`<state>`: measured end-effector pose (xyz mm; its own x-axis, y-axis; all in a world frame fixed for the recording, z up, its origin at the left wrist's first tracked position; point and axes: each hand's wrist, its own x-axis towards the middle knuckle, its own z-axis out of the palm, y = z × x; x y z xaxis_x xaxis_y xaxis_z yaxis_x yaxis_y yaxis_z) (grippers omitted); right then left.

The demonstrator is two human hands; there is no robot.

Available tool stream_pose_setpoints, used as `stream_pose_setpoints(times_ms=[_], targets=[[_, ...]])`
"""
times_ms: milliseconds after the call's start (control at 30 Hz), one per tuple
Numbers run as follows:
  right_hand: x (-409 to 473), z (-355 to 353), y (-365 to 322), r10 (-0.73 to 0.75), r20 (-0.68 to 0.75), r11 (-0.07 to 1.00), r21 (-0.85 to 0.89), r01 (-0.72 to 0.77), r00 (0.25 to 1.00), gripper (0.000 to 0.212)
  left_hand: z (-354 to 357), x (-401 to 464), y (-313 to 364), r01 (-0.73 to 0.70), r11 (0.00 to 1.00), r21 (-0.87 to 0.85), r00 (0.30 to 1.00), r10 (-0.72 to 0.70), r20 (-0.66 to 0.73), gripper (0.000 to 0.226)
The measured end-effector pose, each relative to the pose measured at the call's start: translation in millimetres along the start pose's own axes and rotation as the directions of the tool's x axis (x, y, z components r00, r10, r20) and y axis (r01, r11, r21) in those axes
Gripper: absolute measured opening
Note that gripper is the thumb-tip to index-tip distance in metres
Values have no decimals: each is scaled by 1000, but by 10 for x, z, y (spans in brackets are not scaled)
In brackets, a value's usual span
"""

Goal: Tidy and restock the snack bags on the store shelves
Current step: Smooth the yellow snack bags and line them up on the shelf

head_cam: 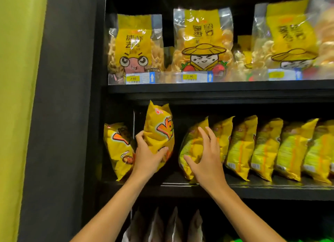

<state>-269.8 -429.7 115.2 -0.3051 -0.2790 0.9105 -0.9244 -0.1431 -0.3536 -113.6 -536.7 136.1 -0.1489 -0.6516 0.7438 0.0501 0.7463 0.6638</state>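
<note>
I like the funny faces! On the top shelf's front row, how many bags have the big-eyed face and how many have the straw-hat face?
Big-eyed face bag: 1
Straw-hat face bags: 2
Total: 3
The bags behind are too hidden to count.

Two yellow price tags on the upper shelf's clear rail, at centre-left of the frame, read "2.90": the left tag [133, 78] and the middle tag [189, 76]. A third tag [276, 74] at right is blurred. Chinese characters on the upper bags [202, 41] are unclear.
</note>
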Motion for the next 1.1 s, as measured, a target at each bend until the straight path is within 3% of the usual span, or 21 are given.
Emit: stream_pose_setpoints(times_ms=[167,367,533,900,1000,1100], targets=[[12,193,50,-18,-8,981,-192,16,1000,115,278,191,-340,13,986,164,982,-44,185,90],[4,245,61,23,56,962,-274,-7,998,112,271,252,-467,67,995,70,916,-89,391,105],[-11,271,97,12,79,947,-322,14,997,100,344,349,-456,31,986,162,940,-84,330,68],[-17,282,174,-16,59,945,-325,34,998,97,416,188,-390,-71,899,433,902,-127,412,103],[-20,272,184,-52,24,946,-318,57,998,89,289,93,-299,-179,830,529,923,-45,383,105],[-48,199,151,-112,-78,976,-199,94,991,67,32,-41,-229,-278,791,545,930,80,359,92]])
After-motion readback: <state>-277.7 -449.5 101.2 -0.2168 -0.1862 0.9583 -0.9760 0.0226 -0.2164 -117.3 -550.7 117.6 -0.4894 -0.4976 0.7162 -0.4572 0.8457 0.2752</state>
